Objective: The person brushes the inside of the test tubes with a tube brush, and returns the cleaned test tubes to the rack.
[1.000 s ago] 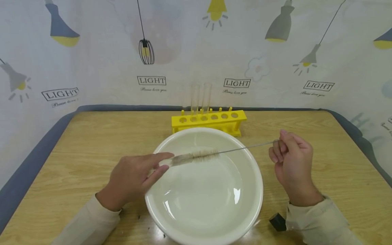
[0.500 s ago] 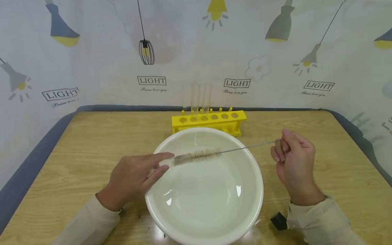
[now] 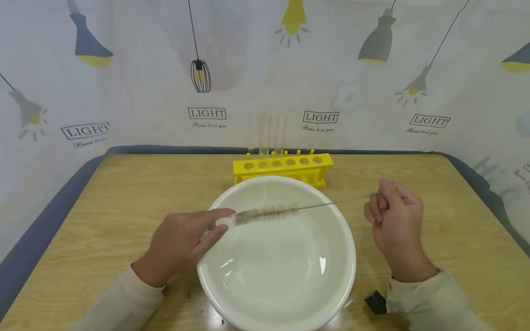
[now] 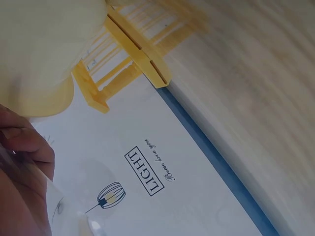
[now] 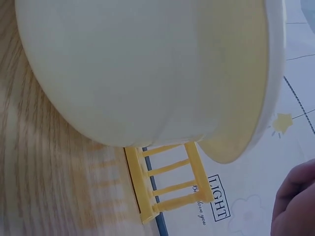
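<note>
Over the white basin (image 3: 277,271), my left hand (image 3: 182,243) holds a clear test tube (image 3: 225,222) lying almost level, its mouth toward the right. A test tube brush (image 3: 278,212) is partly inside that tube; its front bristles look pressed flat there, while the rear ones spread outside the mouth. My right hand (image 3: 397,225), at the right of the basin, pinches the far end of the brush's thin twisted wire handle (image 3: 327,204). The tube's closed end is hidden by the left hand.
Behind the basin stands a yellow test tube rack (image 3: 285,163) with two clear test tubes (image 3: 280,138) upright in it. Water seems to shine in the basin. A small black block-like object (image 3: 376,302) is by the right sleeve. All stands on a wooden table (image 3: 124,193).
My right hand shifts slightly right with the brush, then slightly back left. The left hand keeps its hold on the test tube. The head view tilts up a little.
</note>
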A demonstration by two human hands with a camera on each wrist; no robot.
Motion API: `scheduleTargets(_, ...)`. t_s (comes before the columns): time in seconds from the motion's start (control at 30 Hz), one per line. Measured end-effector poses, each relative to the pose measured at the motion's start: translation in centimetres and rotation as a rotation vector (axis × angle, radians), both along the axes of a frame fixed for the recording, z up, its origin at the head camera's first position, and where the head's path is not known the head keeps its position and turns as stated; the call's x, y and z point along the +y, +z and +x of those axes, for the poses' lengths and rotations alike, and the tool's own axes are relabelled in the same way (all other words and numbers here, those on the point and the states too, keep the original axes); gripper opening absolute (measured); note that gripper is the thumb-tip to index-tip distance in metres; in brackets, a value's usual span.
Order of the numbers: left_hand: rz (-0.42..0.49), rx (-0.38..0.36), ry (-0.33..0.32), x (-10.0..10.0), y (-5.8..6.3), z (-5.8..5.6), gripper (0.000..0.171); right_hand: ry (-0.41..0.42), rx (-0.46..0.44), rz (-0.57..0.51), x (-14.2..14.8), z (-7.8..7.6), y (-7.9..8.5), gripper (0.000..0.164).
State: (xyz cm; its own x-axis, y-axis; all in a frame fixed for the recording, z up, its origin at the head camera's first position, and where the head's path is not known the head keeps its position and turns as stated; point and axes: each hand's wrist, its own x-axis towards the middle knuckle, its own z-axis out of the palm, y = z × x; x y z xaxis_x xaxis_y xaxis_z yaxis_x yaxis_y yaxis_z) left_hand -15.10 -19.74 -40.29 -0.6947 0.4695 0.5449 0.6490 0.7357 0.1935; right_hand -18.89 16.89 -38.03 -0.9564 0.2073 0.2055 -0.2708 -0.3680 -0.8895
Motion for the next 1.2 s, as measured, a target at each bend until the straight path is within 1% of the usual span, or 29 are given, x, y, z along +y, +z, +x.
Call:
scheduleTargets(0.17,0.011,-0.008,-0.013,0.06,-0.09,0.07,0.032,0.003,-0.019,0.037,-0.21,0.31,-0.20,0.042)
scheduleTargets(0.4,0.011,-0.007,-0.023,0.08,-0.24,0.09,0.033,0.043,-0.056,0.040,-0.41,0.55,-0.31,0.040)
scheduleTargets(0.57,0.005,-0.008,-0.014,-0.01,-0.16,-0.01,0.033,0.022,-0.058,0.090,-0.46,0.43,-0.31,0.041)
scheduleTargets(0.73,0.006,-0.002,-0.017,-0.02,-0.04,-0.03,0.033,0.014,-0.076,0.098,-0.52,0.43,-0.19,0.040)
scheduleTargets(0.93,-0.002,0.013,-0.010,0.01,-0.02,-0.07,0.034,0.030,-0.056,0.066,-0.74,0.48,-0.17,0.039)
scheduleTargets(1.07,0.001,0.001,-0.013,0.03,-0.06,-0.07,0.034,0.039,-0.049,0.069,-0.85,0.64,-0.08,0.038)
scheduleTargets(1.2,0.001,0.017,-0.015,0.00,0.00,-0.15,0.034,0.048,-0.030,0.073,-0.99,0.74,0.02,0.038)
